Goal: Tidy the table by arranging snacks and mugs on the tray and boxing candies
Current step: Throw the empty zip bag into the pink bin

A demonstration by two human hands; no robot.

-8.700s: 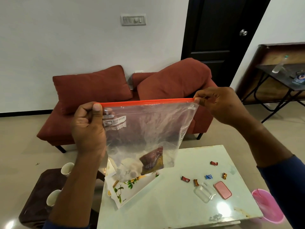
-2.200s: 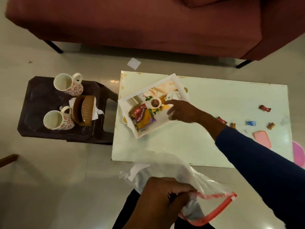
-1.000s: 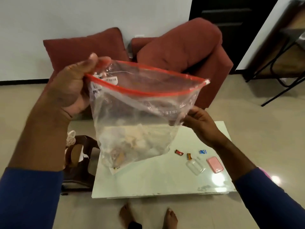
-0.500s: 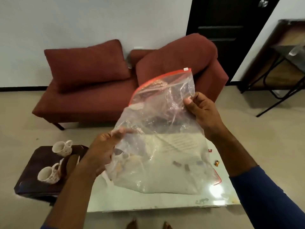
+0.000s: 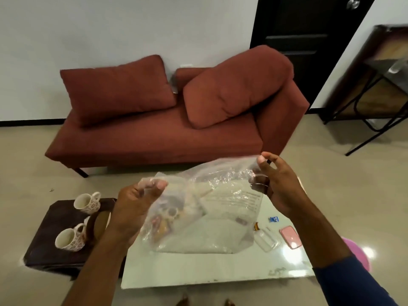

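Fingers of your left hand [image 5: 134, 204] and right hand [image 5: 278, 184] are curled, each pinching an edge of the clear plastic bag [image 5: 205, 208] above the white table [image 5: 198, 270]. 2 mugs [image 5: 70, 238] sit on the dark stool [image 5: 50, 250] left of that table; candies [image 5: 273, 219] lie on it.

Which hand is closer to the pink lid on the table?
Right. The right hand holds the plastic bag above and just left of the pink lid; the left hand grips the bag's far side, across the table.

left hand [image 5: 134, 202] raised, right hand [image 5: 278, 184] raised, fingers pinching
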